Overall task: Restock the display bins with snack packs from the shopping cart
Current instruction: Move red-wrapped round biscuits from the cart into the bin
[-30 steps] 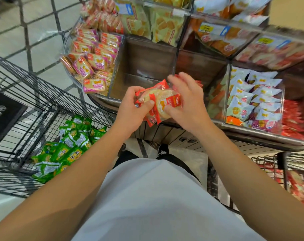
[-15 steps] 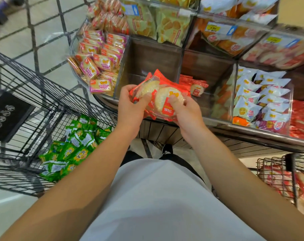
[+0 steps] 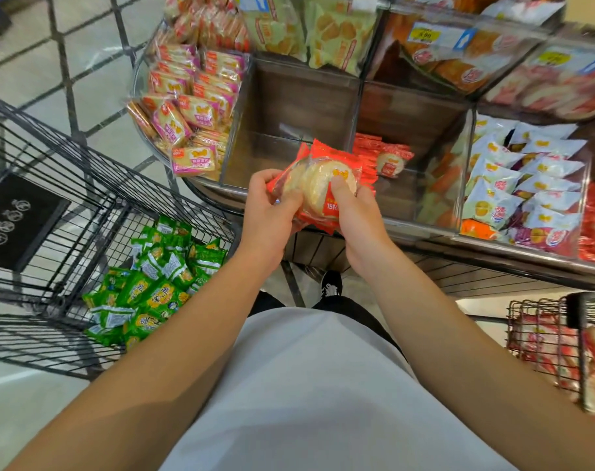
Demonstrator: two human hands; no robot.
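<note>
Mid-restock: left hand (image 3: 267, 207) and right hand (image 3: 355, 215) both gripping a bundle of red snack packs (image 3: 318, 180) just above the display bin (image 3: 408, 113) front edge. Next, probably: lowering into that compartment beside the red packs already there (image 3: 389, 161).

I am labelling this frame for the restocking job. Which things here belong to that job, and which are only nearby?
Part of the job:
- left hand and right hand, both gripping the red snack packs
- bin with a few red packs
- shopping cart with green packs

Only nearby:
- pink packs
- white packs
- price tag
</note>
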